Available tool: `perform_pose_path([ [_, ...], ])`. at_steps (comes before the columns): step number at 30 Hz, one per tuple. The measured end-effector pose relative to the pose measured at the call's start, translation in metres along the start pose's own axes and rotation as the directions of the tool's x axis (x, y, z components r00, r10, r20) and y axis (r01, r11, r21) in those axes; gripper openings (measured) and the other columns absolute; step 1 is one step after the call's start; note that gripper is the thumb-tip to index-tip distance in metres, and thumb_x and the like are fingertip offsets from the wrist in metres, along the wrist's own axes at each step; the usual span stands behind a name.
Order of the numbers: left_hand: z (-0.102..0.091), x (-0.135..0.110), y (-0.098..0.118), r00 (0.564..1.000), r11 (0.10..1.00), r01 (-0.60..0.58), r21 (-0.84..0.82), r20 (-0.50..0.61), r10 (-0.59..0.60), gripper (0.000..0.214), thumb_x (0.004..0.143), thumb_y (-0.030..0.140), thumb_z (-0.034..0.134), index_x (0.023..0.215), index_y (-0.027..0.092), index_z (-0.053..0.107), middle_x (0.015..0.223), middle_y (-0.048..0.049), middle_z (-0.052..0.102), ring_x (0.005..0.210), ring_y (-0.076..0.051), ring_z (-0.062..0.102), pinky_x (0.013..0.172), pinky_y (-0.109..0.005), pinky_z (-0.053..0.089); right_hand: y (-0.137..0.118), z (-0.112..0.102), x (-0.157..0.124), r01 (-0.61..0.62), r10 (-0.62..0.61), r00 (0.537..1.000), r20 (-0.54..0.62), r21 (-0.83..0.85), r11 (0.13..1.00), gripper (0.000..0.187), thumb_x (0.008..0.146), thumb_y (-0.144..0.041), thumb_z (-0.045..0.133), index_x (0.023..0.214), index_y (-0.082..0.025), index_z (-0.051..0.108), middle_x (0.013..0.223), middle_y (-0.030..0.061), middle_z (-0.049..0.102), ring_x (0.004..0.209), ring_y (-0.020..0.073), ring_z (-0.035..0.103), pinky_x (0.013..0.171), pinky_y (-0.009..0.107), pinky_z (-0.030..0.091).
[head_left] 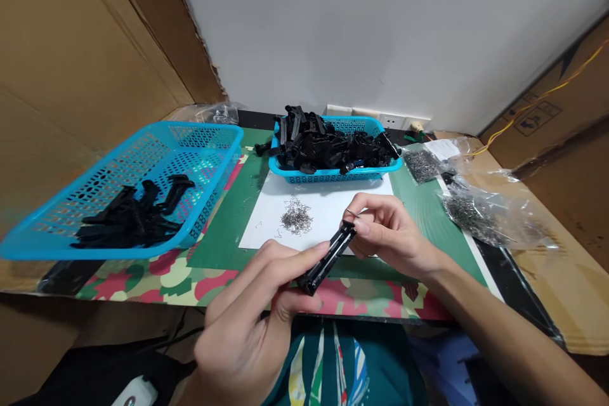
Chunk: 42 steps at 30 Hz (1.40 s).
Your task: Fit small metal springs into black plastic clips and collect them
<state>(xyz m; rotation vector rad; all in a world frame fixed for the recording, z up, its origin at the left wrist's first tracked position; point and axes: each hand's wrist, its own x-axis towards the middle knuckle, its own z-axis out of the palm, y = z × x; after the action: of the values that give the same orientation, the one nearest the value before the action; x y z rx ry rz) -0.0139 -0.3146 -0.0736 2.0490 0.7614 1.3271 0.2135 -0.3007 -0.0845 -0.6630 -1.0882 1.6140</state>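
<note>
My left hand [252,311] is closed around a long black plastic clip [327,258], held slanted above the table's near edge. My right hand [387,231] pinches a small metal spring wire [353,212] against the clip's upper end. Just beyond both hands, a little heap of loose metal springs [295,216] lies on a white paper sheet [333,206].
A blue basket [375,171] heaped with black clips stands behind the paper. A larger blue basket [157,158] at the left holds several clips. Plastic bags of metal springs [480,216] lie at the right. Cardboard walls close in both sides. A green mat [228,228] covers the table.
</note>
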Motion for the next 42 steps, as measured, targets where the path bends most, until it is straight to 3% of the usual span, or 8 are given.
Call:
perform_pose_path([
  [11,-0.004,0.003,0.014,1.0,0.988,0.025,0.152,-0.013,-0.023,0.041,0.098,0.007,0.062,0.126,0.032,0.077,0.073,0.0022,0.063,0.061,-0.012,0.056,0.054,-0.022,0.05,-0.002,0.001,-0.004,-0.022,0.022,1.0,-0.004,0.008,1.0,0.027,0.089,-0.042,0.082,0.088,-0.021,0.066,0.055,-0.0088,0.046,0.049,0.0085,0.034,0.05,0.025,0.034],
  [22,-0.004,0.008,0.012,1.0,0.987,0.003,0.162,-0.009,-0.001,0.032,0.101,0.018,0.064,0.125,0.034,0.076,0.086,0.0009,0.07,0.069,-0.015,0.063,0.06,-0.024,0.052,-0.001,-0.001,-0.004,-0.033,0.033,0.999,0.0,-0.004,0.999,0.031,0.088,-0.046,0.082,0.089,-0.021,0.065,0.054,-0.0094,0.045,0.047,0.0086,0.035,0.049,0.025,0.032],
  [25,-0.008,0.018,0.005,0.999,0.987,-0.031,0.158,0.026,0.027,0.027,0.101,0.025,0.068,0.125,0.031,0.076,0.097,-0.0017,0.073,0.082,-0.017,0.068,0.07,-0.026,0.056,-0.002,-0.004,0.001,0.026,-0.04,0.997,-0.066,-0.194,0.981,0.031,0.096,-0.051,0.072,0.093,-0.02,0.066,0.056,-0.0088,0.043,0.048,0.0094,0.033,0.05,0.026,0.03],
  [27,-0.011,0.031,-0.001,0.999,0.982,-0.054,0.183,0.012,0.052,0.024,0.098,0.027,0.073,0.121,0.031,0.078,0.102,-0.0023,0.075,0.089,-0.019,0.07,0.077,-0.028,0.056,-0.002,-0.006,0.004,0.021,-0.123,0.98,-0.155,-0.536,0.844,0.032,0.104,-0.048,0.06,0.093,-0.019,0.068,0.063,-0.0044,0.05,0.055,0.0117,0.041,0.056,0.027,0.032],
  [29,-0.014,0.049,-0.008,0.997,0.972,-0.055,0.23,-0.039,0.065,0.021,0.097,0.028,0.074,0.117,0.03,0.079,0.104,-0.002,0.076,0.091,-0.02,0.069,0.082,-0.03,0.056,0.001,-0.008,0.006,-0.047,-0.211,0.96,-0.181,-0.854,0.518,0.028,0.109,-0.034,0.052,0.093,-0.018,0.068,0.074,0.0013,0.06,0.067,0.0155,0.05,0.065,0.03,0.036],
  [34,-0.018,0.107,-0.028,0.993,0.922,0.076,0.379,-0.116,-0.035,0.024,0.096,0.039,0.072,0.115,0.025,0.08,0.098,-0.0017,0.078,0.079,-0.018,0.064,0.077,-0.029,0.054,0.018,-0.016,0.011,0.028,-0.224,0.974,0.035,-0.999,-0.034,0.026,0.11,-0.018,0.045,0.1,-0.017,0.068,0.093,0.0092,0.067,0.091,0.0248,0.055,0.08,0.036,0.042],
  [37,-0.02,0.142,-0.043,0.994,0.905,0.094,0.415,-0.086,-0.064,0.027,0.094,0.039,0.073,0.112,0.021,0.08,0.097,-0.0039,0.079,0.08,-0.019,0.066,0.072,-0.029,0.052,0.026,-0.019,0.014,0.086,-0.203,0.973,0.111,-0.988,-0.131,0.023,0.107,-0.012,0.047,0.111,-0.018,0.069,0.102,0.0103,0.068,0.095,0.0262,0.056,0.082,0.037,0.042],
  [42,-0.017,0.191,-0.065,0.996,0.87,0.071,0.488,0.01,-0.087,0.022,0.091,0.032,0.075,0.106,0.018,0.084,0.094,-0.0073,0.082,0.08,-0.021,0.07,0.079,-0.033,0.054,0.029,-0.016,0.019,0.136,-0.146,0.979,0.144,-0.989,-0.063,0.038,0.096,0.002,0.054,0.119,-0.022,0.072,0.11,0.0082,0.071,0.098,0.0254,0.06,0.084,0.035,0.044],
])
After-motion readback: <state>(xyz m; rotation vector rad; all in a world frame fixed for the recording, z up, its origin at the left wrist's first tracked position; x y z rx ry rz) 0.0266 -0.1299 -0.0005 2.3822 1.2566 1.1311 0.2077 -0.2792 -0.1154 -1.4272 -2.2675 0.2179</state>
